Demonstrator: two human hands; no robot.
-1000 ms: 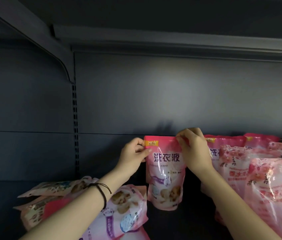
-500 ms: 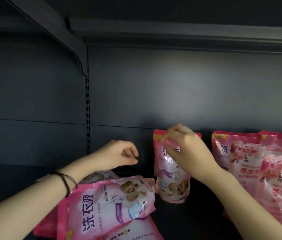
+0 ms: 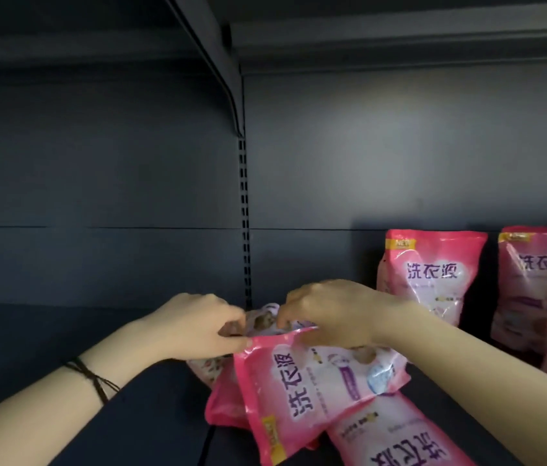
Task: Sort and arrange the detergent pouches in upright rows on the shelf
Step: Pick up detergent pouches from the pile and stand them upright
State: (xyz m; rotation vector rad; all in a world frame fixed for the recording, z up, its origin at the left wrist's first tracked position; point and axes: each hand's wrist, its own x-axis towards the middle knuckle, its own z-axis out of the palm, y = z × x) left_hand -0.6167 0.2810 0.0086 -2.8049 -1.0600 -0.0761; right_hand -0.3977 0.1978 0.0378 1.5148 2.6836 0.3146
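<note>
Pouches (image 3: 312, 388) pink, purple lettering – shelf (image 3: 63, 331) dark grey – wristband (image 3: 92, 381) black.

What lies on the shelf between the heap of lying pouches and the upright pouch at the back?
In the head view, only the right hand and its forearm cross that stretch; behind them is bare dark shelf between the heap and the upright pouch.

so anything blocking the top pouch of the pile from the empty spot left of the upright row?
Nothing visible. Both hands, left and right, are at the top pouch; the shelf left of the standing pouch looks bare.
</note>
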